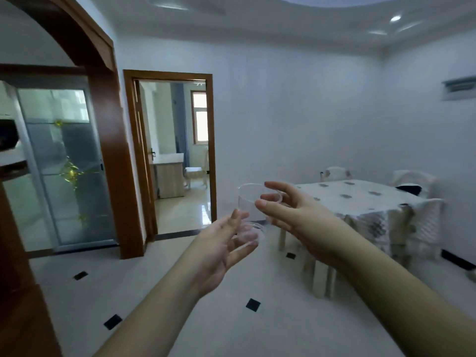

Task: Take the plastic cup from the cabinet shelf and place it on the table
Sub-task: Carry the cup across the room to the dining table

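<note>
A clear plastic cup (248, 204) is held up in front of me, upright and in mid-air. My right hand (296, 215) pinches its rim between thumb and fingers. My left hand (221, 243) is under and beside the cup's base, palm up with fingers spread, touching or nearly touching the bottom. The table (360, 199), covered with a white patterned cloth, stands further off to the right, beyond my right hand. The cabinet shelf is out of sight.
White chairs (414, 181) surround the table, and stools (319, 276) stand at its near side. A wooden arch (113, 150) and sliding glass door (64, 163) are at left. An open doorway (180, 155) lies ahead. Tiled floor (180, 305) stretches between me and the table.
</note>
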Demonstrator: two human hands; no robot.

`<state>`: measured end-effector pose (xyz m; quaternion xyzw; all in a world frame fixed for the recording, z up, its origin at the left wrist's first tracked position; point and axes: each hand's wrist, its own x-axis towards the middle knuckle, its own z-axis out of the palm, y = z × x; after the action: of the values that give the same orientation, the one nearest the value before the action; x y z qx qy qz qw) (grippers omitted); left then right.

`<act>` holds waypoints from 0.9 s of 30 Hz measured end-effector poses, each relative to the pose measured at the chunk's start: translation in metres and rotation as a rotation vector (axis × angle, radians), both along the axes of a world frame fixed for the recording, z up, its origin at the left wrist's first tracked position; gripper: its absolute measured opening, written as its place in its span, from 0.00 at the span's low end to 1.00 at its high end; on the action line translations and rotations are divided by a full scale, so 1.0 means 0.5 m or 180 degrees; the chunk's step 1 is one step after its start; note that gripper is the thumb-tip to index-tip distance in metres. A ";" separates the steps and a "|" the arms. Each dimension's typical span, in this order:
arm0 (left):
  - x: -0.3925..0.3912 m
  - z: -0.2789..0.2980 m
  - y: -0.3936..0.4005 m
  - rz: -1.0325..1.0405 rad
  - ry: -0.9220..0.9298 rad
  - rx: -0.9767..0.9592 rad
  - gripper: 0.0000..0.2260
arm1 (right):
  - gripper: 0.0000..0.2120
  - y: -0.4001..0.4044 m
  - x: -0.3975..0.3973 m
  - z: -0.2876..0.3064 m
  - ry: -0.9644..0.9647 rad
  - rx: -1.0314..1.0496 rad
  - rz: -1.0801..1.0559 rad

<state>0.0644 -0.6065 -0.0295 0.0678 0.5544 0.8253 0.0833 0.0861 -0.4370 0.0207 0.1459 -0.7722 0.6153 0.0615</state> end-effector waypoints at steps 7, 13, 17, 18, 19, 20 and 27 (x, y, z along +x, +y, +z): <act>-0.146 -0.019 0.156 -0.0641 -0.0008 0.0150 0.17 | 0.41 0.155 -0.110 -0.019 0.0050 0.0056 -0.0381; -0.278 -0.043 0.216 -0.0801 -0.0075 0.0140 0.16 | 0.46 0.206 -0.239 -0.050 -0.0005 0.0024 -0.0660; -0.378 -0.053 0.211 -0.0805 -0.0051 0.0150 0.14 | 0.47 0.194 -0.339 -0.061 -0.0028 0.0032 -0.0725; -0.404 -0.055 0.203 -0.0817 -0.0037 0.0158 0.13 | 0.47 0.186 -0.364 -0.062 -0.0027 0.0035 -0.0749; -0.432 -0.055 0.195 -0.0842 -0.0025 0.0166 0.13 | 0.46 0.178 -0.388 -0.062 -0.0018 0.0029 -0.0774; -0.460 -0.053 0.187 -0.0863 -0.0011 0.0175 0.13 | 0.45 0.170 -0.414 -0.060 0.0000 0.0032 -0.0792; -0.653 -0.038 0.173 -0.1114 0.0133 0.0128 0.14 | 0.38 0.154 -0.585 -0.051 0.0116 -0.0029 -0.0977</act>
<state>-0.2622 -0.5201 -0.0486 0.1821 0.5191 0.8076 0.2126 -0.2063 -0.3599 -0.0048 0.0371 -0.7815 0.5994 0.1695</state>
